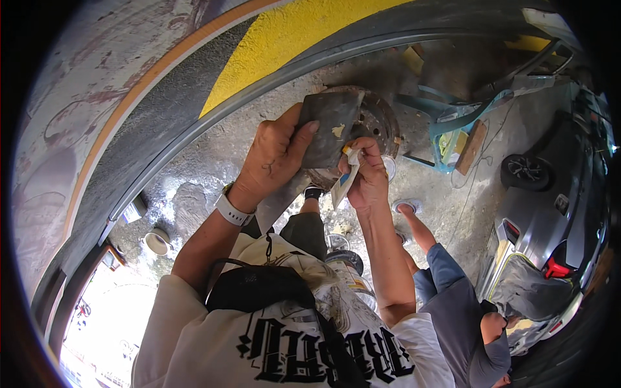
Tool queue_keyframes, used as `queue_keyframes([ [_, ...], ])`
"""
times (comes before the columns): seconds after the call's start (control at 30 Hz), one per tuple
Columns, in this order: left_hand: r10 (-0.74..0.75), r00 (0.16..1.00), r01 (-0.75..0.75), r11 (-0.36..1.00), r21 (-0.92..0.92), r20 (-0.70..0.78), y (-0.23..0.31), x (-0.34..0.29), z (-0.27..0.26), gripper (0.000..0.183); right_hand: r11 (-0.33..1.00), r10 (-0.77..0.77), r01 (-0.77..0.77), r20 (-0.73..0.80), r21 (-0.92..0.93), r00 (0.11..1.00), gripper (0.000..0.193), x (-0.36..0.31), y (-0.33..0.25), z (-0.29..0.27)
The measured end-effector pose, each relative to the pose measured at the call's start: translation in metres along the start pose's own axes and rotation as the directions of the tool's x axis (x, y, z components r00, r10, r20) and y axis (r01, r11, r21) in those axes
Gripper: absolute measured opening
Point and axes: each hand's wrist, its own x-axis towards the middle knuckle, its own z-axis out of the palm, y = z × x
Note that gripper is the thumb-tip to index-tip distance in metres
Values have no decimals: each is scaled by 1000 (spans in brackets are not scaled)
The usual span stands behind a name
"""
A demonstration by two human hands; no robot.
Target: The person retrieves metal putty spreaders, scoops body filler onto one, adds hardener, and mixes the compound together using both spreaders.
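My left hand [275, 152] grips a dark grey flat board [326, 123] by its left edge, thumb on top. A small beige dab [337, 131] sits on the board's face, toward its right side. In my right hand [369, 178] a small, flattened white squeeze tube [346, 184] with a blue patch is pinched between the fingers. Its yellow-orange end [349, 150] is close by the board's right edge; whether they touch I cannot tell. Beside my left wrist, a flat pale grey piece [278, 204] shows partly, and what holds it is hidden.
Behind the board stands a rusty round metal piece [385, 119]. A teal chair-like frame [443, 123] lies beyond it to the right. A person in grey [453, 310] is close on my right, near a grey car [537, 213]. A pale bucket [156, 242] stands left.
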Motion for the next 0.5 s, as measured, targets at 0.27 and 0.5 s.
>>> queue_keyframes([
  [0.27, -8, 999, 6, 999, 46, 45, 2, 0, 2, 19, 1000, 7, -7, 3, 27, 1000, 7, -2, -1, -6],
  [0.5, 0, 997, -9, 992, 124, 71, 6, -1, 3, 23, 986, 17, -25, -45, -167, 999, 9, -7, -7, -3],
])
